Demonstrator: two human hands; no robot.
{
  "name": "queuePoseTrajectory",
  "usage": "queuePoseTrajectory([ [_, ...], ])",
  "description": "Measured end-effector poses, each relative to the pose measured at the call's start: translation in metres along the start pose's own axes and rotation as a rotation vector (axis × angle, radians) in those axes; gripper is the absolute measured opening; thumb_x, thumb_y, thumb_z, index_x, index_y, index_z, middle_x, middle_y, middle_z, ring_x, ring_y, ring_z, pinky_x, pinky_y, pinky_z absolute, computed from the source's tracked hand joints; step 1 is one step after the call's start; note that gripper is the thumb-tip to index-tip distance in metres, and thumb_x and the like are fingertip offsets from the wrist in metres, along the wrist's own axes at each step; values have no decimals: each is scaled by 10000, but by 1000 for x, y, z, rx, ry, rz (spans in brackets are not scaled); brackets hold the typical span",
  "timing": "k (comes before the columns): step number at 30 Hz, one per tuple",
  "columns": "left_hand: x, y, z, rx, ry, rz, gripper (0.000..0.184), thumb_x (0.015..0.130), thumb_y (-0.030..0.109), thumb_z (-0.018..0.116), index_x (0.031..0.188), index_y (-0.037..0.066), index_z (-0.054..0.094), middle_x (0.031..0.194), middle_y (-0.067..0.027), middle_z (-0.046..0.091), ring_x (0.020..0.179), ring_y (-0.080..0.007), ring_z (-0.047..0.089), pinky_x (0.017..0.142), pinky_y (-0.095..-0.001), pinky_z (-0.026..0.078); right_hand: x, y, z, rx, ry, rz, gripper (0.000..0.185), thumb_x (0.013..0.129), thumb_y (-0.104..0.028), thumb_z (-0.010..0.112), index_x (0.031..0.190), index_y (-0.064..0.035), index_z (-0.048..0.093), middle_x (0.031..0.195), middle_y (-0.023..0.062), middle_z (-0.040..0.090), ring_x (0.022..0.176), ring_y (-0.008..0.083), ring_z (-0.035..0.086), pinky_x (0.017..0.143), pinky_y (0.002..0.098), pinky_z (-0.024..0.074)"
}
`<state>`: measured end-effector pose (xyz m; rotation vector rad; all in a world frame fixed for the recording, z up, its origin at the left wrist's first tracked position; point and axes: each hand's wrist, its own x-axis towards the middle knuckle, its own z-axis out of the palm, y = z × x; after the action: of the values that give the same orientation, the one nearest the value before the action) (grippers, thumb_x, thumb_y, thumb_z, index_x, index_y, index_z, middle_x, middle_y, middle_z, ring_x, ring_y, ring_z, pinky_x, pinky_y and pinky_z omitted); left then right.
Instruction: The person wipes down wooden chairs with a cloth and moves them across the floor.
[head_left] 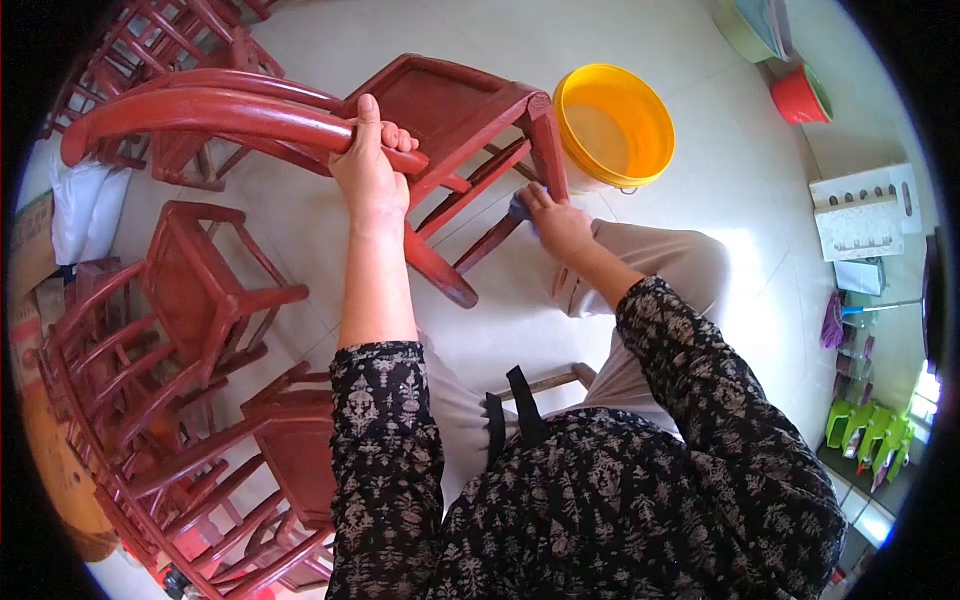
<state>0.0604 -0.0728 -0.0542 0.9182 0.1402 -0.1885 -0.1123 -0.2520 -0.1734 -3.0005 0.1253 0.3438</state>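
A red wooden chair (440, 105) is tilted in front of me, its curved backrest rail (230, 108) reaching to the left. My left hand (372, 165) is wrapped round the end of that rail, thumb on top. My right hand (555, 222) presses a bluish cloth (522, 206) against the chair's lower bar, close to a leg. Part of the cloth is hidden under the fingers. Just beyond my right hand stands a yellow bucket (615, 125) with a wire handle.
More red chairs (195, 280) crowd the left side, some stacked. A white bag (88, 205) lies by cardboard at far left. Along the right wall are a red bucket (800, 96), a white rack (860, 228) and green items (870, 432). My knees flank the working area.
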Motion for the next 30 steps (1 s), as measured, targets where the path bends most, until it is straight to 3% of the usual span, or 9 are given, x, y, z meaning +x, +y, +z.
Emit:
queuePoseTrajectory([
  [4, -4, 1, 3, 2, 14, 22, 344, 847, 266, 654, 670, 100, 410, 527, 1, 423, 468, -122, 430, 508, -306, 438, 4, -50, 5, 299, -63, 300, 466, 840, -69, 403, 1304, -37, 361, 1378, 173, 360, 824, 366, 628, 676, 450, 519],
  [6, -2, 1, 2, 9, 9, 25, 344, 849, 264, 652, 667, 99, 411, 527, 0, 423, 467, -123, 430, 508, -307, 438, -4, -78, 57, 732, -119, 128, 477, 850, -77, 390, 1324, -47, 345, 1391, 177, 335, 889, 356, 617, 681, 452, 516],
  [12, -4, 1, 1, 5, -17, 5, 335, 856, 255, 644, 666, 96, 419, 529, -1, 424, 473, -125, 436, 517, -309, 439, -21, -73, 47, 159, -36, -285, 588, 815, -78, 455, 1378, -144, 298, 1410, 112, 340, 831, 304, 617, 607, 420, 524],
  [17, -2, 0, 0, 35, -23, -18, 315, 864, 300, 627, 754, 94, 414, 569, 5, 392, 528, -136, 422, 578, -327, 423, -7, -25, 14, 93, 14, 203, 706, 767, -39, 489, 1408, -142, 210, 1458, 114, 246, 901, 307, 600, 654, 431, 518],
  [20, 0, -1, 3, -10, 6, 1, 328, 848, 248, 654, 676, 93, 421, 529, -1, 421, 477, -128, 439, 522, -316, 442, -4, -65, 11, 433, -94, 388, 674, 767, -8, 457, 1394, -70, 219, 1453, 151, 224, 953, 387, 575, 741, 473, 496],
  [23, 0, -1, 1, 13, 17, 31, 332, 846, 250, 656, 679, 96, 414, 530, -2, 421, 475, -130, 436, 517, -319, 442, -23, -108, 60, 611, 61, 134, 678, 757, 14, 450, 1391, -67, 225, 1457, 150, 217, 955, 419, 567, 764, 481, 490],
  [26, 0, -1, 0, 8, 4, 20, 340, 848, 259, 654, 680, 99, 406, 533, -3, 418, 475, -131, 437, 514, -320, 441, -34, -127, 40, 699, -99, 57, 695, 753, 24, 452, 1398, -92, 222, 1458, 138, 221, 922, 412, 578, 743, 467, 501],
  [28, -1, 1, -1, -4, 5, -8, 337, 849, 257, 652, 682, 97, 407, 533, -4, 418, 475, -131, 437, 514, -320, 441, -30, -91, 24, 302, -191, -221, 705, 759, 20, 452, 1408, -122, 214, 1459, 118, 230, 918, 383, 582, 725, 447, 505],
  [30, 0, 1, -1, -36, 6, -17, 320, 854, 247, 646, 691, 92, 418, 533, -5, 419, 473, -132, 438, 515, -318, 441, -23, -55, 38, 311, -53, -97, 722, 766, 10, 458, 1418, -145, 190, 1470, 92, 213, 912, 360, 584, 718, 428, 508],
])
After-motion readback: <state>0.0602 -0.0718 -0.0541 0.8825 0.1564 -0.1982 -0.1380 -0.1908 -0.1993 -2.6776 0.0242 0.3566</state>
